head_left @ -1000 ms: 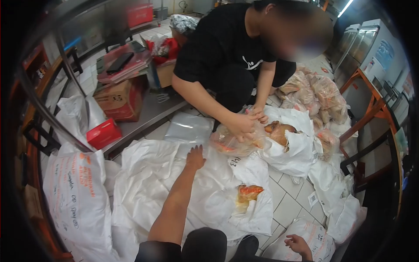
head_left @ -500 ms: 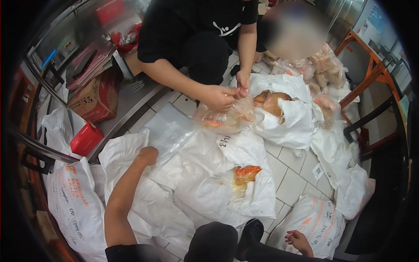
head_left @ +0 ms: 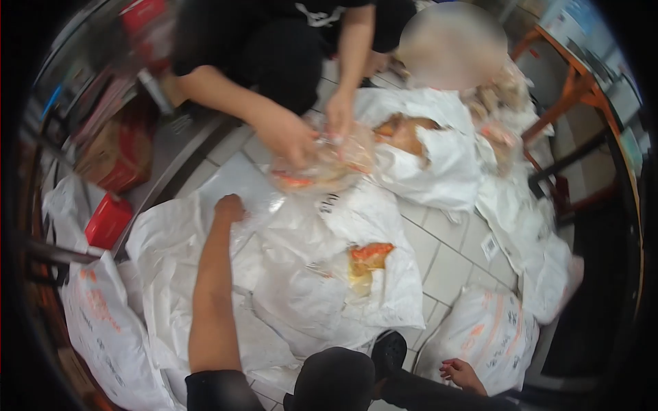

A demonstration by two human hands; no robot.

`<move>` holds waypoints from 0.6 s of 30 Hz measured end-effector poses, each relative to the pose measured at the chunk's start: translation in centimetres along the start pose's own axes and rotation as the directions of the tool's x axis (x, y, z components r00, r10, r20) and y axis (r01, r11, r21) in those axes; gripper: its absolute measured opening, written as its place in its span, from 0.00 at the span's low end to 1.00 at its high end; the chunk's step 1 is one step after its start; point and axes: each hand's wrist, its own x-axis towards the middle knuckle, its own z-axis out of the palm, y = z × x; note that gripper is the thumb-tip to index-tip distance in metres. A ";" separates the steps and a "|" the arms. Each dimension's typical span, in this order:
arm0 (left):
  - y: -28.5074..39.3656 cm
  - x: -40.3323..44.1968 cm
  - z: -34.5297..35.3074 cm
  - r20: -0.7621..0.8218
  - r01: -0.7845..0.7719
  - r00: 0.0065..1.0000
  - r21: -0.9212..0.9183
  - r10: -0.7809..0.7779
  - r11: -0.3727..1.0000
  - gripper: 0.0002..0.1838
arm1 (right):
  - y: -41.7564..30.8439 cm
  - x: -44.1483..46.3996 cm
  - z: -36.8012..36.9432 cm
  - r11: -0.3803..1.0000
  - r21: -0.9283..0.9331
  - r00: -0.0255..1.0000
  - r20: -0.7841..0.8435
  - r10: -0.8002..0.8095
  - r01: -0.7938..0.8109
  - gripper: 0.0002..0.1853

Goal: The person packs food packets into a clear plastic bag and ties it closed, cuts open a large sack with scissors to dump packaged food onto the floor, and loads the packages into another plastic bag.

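Observation:
My left hand (head_left: 230,207) reaches forward, its fingers curled down at the near edge of some flat, clear plastic bags (head_left: 243,183). My right hand (head_left: 462,377) hangs low near my knee, fingers loosely apart and holding nothing, in front of a stuffed white sack (head_left: 483,335). Between my arms lie white woven sacks (head_left: 295,288); a torn opening in one shows an orange and yellow bagged item (head_left: 370,262). Across from me, a co-worker's hands (head_left: 291,140) handle a filled clear bag (head_left: 325,168) with orange print.
Another torn white sack (head_left: 439,168) with brownish contents lies right of the co-worker. More filled bags (head_left: 500,137) are piled behind it. A red box (head_left: 110,219) and a cardboard carton (head_left: 120,151) stand at left. An orange wooden frame (head_left: 576,82) is at right.
The view has shifted, so the scene sits further left. My left hand has moved forward over the clear plastic bags. The co-worker's hands have come down onto the filled bag.

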 end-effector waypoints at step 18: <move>-4.9 7.0 9.9 -0.382 -0.344 0.823 0.254 0.420 0.904 0.09 | 7.0 0.4 2.7 0.997 0.001 0.995 0.065 -0.077 0.077 0.16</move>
